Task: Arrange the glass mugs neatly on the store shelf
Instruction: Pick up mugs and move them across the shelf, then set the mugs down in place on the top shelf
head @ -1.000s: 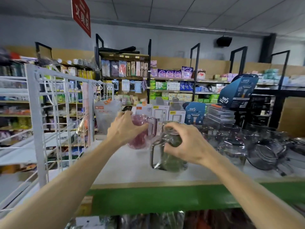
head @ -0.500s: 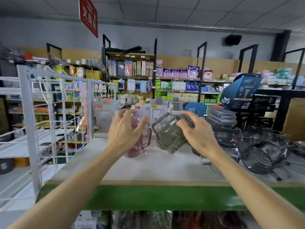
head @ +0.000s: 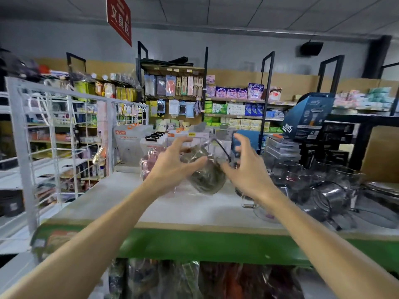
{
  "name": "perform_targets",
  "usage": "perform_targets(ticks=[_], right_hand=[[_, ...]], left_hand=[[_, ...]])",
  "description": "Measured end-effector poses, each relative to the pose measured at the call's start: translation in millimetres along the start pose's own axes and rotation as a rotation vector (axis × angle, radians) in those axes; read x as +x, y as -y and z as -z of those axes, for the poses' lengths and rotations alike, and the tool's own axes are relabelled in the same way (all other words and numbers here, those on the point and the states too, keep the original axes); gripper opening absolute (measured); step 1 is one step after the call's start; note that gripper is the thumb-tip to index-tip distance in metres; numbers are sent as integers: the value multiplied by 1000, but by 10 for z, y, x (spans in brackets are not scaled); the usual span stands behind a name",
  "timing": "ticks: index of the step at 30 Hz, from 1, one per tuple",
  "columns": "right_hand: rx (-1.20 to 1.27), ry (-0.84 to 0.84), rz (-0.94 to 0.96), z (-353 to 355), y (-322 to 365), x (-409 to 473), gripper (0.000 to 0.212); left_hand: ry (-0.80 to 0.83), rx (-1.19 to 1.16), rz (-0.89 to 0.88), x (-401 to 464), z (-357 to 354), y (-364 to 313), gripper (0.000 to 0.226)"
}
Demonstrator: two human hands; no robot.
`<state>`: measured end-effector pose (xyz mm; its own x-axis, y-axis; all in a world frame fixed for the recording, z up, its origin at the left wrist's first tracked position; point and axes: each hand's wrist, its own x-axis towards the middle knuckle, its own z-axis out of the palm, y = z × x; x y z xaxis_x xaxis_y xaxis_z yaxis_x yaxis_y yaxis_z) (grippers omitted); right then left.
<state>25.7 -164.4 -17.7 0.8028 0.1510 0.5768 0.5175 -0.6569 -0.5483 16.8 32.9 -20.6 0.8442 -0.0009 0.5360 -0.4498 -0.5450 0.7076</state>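
Observation:
A green-tinted glass mug [head: 207, 179] hangs tilted above the white shelf top [head: 183, 210], its handle pointing up and to the right. My left hand [head: 173, 167] grips its upper left side with thumb and fingers. From the right, my right hand [head: 246, 169] holds it near the handle, with the index finger raised. A pink glass mug [head: 148, 164] stands on the shelf just left of my left hand, partly hidden by it. A clear glass mug [head: 257, 203] sits under my right wrist.
Clear glassware and dark pans [head: 336, 197] crowd the shelf's right side. Boxed goods [head: 131, 139] line the back, with a blue box [head: 306, 117] at the upper right. A white wire rack [head: 54, 137] stands at the left. The shelf's front edge is green [head: 194, 244].
My right hand lifted the green mug off the shelf and tilted it. My left hand left the pink mug and took hold of the green one.

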Motion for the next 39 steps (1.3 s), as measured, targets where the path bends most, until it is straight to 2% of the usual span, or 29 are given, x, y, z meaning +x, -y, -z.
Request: perform_targets(ticks=[2, 4, 7, 9, 17, 21, 27, 30, 35, 39], right_hand=[[-92, 45, 117, 30, -35, -12, 71], [-171, 85, 203, 15, -99, 18, 56], [-233, 109, 191, -13, -168, 33, 43], [-269, 140, 169, -47, -199, 32, 40], [-370, 196, 107, -133, -233, 9, 33], [-374, 79, 149, -2, -251, -90, 32], [-449, -54, 122, 538, -531, -201, 37], [-484, -87, 82, 832, -750, -264, 37], [-527, -72, 33, 1261, -1146, -339, 34], [-558, -68, 4, 1590, -1520, -397, 33]], left_hand=[[82, 156, -40, 29, -45, -70, 67], [169, 268, -71, 55, -110, -126, 68], [277, 356, -52, 90, -210, -158, 66], [315, 408, -47, 99, -252, -139, 73], [402, 608, -68, 142, -366, -59, 79], [336, 724, -103, 141, -390, -168, 84], [181, 671, -299, 129, -820, -488, 70], [203, 616, -342, 110, -1150, -604, 72], [440, 724, -206, 112, -1687, -691, 85], [433, 657, -107, 144, -1858, -713, 74]])
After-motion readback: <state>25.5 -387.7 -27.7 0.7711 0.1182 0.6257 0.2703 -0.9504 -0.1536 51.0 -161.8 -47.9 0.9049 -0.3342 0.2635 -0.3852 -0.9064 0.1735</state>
